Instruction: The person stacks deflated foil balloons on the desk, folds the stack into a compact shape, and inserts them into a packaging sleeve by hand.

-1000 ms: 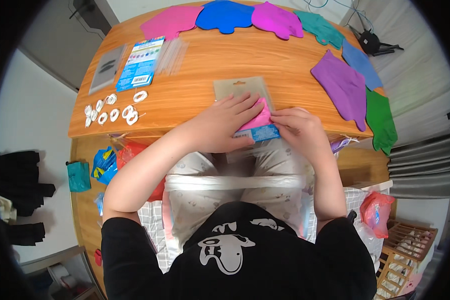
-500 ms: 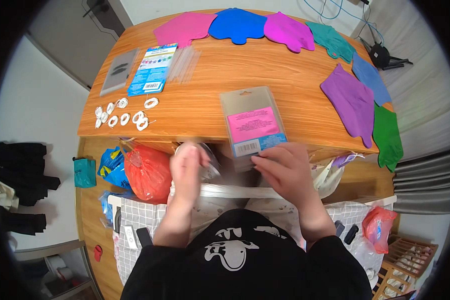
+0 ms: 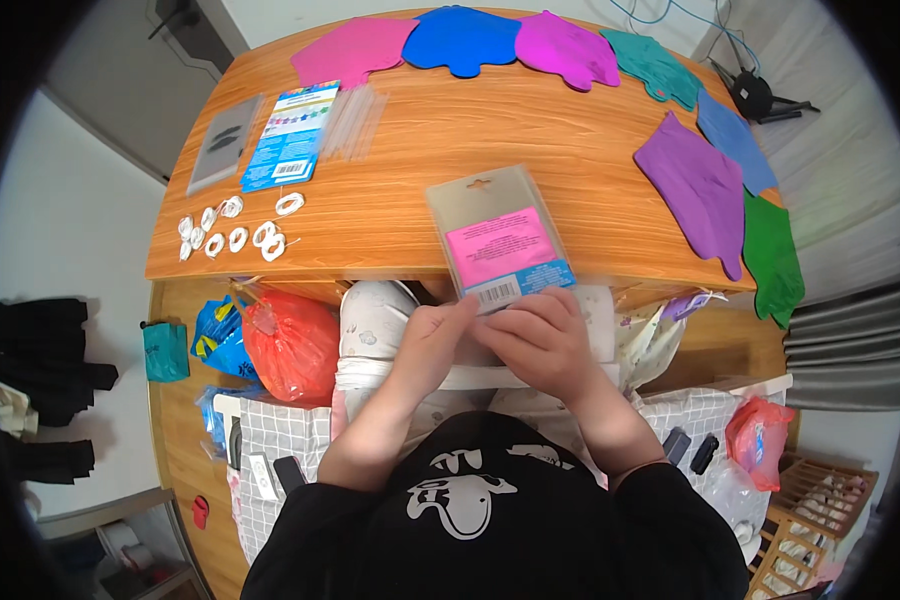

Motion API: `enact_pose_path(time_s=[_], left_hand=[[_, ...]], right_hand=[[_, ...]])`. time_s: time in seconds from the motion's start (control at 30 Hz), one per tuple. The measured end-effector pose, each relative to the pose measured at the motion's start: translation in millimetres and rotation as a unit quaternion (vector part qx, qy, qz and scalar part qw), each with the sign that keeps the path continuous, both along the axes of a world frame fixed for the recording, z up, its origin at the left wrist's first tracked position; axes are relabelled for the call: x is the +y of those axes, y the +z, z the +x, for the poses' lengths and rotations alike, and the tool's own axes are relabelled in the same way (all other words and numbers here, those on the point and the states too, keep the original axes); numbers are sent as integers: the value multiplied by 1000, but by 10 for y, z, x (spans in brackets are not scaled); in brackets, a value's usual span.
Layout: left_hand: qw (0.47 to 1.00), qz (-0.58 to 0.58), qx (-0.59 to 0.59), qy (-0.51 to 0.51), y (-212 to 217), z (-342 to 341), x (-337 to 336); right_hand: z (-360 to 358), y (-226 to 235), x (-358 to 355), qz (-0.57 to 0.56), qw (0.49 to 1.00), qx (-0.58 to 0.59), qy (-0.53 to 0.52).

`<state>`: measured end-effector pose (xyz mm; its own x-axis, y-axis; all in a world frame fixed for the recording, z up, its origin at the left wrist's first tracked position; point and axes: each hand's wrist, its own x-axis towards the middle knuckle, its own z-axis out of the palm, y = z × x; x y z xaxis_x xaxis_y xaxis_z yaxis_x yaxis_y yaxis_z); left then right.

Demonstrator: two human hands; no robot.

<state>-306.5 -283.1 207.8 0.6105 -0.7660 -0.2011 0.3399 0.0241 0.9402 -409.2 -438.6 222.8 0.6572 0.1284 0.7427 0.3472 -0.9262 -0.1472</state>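
A clear plastic packet (image 3: 500, 240) with a hang hole at its far end lies over the front edge of the table. Pink material and a blue printed strip with a barcode show through it. At its near end, my left hand (image 3: 434, 342) pinches the left corner, thumb and fingers pressed together. Close beside it, my right hand (image 3: 546, 345) has its fingers closed on the near edge of the same packet. The fingertips of both hands nearly meet, and they partly cover the packet's end.
Star-like coloured pieces, such as a purple one (image 3: 698, 195) and a blue one (image 3: 465, 40), line the table's (image 3: 390, 225) far and right sides. At left lie white string coils (image 3: 238, 239), a blue printed card (image 3: 290, 135) and clear sleeves (image 3: 355, 120). A red bag (image 3: 292, 345) hangs below.
My left hand has come rightward to the packet's near end and closed on it. My right hand has shifted left along that end, while the packet has hardly moved.
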Motion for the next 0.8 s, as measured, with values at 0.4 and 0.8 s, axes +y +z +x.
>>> enact_pose_path(time_s=[0.4, 0.8], left_hand=[[997, 14, -77, 12, -9, 82, -56], [999, -1, -51, -19, -169, 118, 45]], right_hand=[[-405, -19, -341, 356, 929, 0, 102], [67, 105, -3, 33, 997, 62, -8]])
